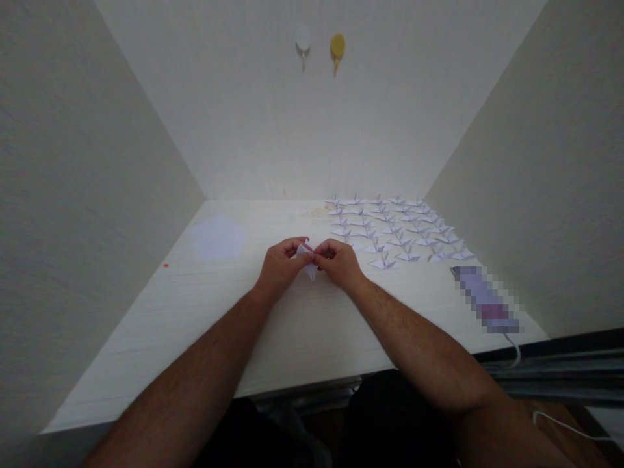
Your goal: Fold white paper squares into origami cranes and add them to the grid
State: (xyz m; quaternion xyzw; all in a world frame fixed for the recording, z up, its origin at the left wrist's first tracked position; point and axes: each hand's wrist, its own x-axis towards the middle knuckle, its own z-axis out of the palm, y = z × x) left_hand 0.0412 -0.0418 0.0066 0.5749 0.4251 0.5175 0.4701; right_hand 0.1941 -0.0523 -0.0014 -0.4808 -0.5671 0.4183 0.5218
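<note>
Between my two hands, above the middle of the table, is a small white folded paper (pixel 305 249) with points sticking out below. My left hand (pixel 284 263) is closed on its left side, thumb and fingers pinching it. My right hand (pixel 340 261) pinches the same paper from the right, fingertips close to those of the left. Parts of the paper are hidden behind the fingers. To the right of my hands, several white origami cranes (pixel 383 262) stand in rows toward the back right of the table.
A pale stack of paper (pixel 218 238) lies at the left of the white table (pixel 312 338). A blurred-out phone (pixel 482 299) with a white cable (pixel 515 351) lies at the right. A small orange bit (pixel 166 265) is near the left edge. Two hooks, white (pixel 303 42) and yellow (pixel 337 45), hang on the back wall.
</note>
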